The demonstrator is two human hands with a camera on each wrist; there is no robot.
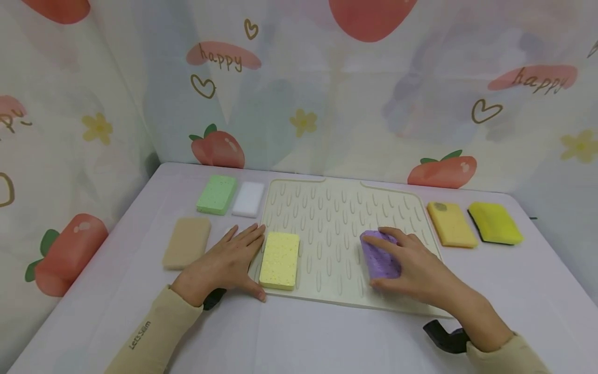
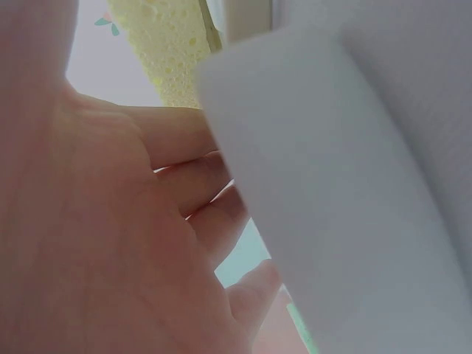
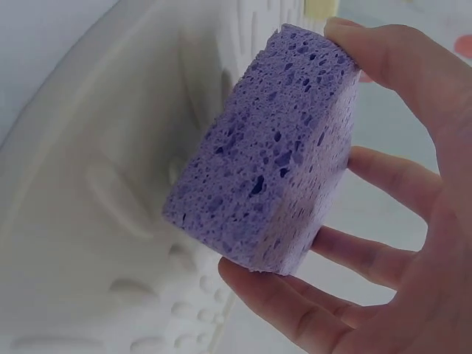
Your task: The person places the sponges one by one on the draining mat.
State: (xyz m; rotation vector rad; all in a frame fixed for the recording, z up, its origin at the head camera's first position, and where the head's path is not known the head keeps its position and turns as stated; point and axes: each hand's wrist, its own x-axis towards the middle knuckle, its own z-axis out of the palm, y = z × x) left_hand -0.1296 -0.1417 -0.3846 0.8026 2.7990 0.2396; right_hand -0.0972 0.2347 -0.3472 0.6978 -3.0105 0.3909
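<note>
My right hand (image 1: 413, 265) grips a purple sponge (image 1: 380, 254) between thumb and fingers over the right part of a cream ridged mat (image 1: 327, 254). In the right wrist view the porous sponge (image 3: 258, 155) stands tilted close over the mat's ridges. At the mat's left edge my left hand (image 1: 226, 262) lies with fingers extended, palm down. A pale yellow sponge (image 1: 279, 259) rests on the mat just right of its thumb. The left wrist view shows a smooth white block (image 2: 324, 192) close beside those fingers; in the head view the hand mostly hides it.
Left of the mat lie a green sponge (image 1: 217, 194), a white sponge (image 1: 248, 199) and a beige sponge (image 1: 187, 243). To its right are an orange-yellow sponge (image 1: 451, 224) and a bright yellow sponge with a dark underside (image 1: 496, 223). A printed cloth backdrop (image 1: 350, 140) rises behind the table.
</note>
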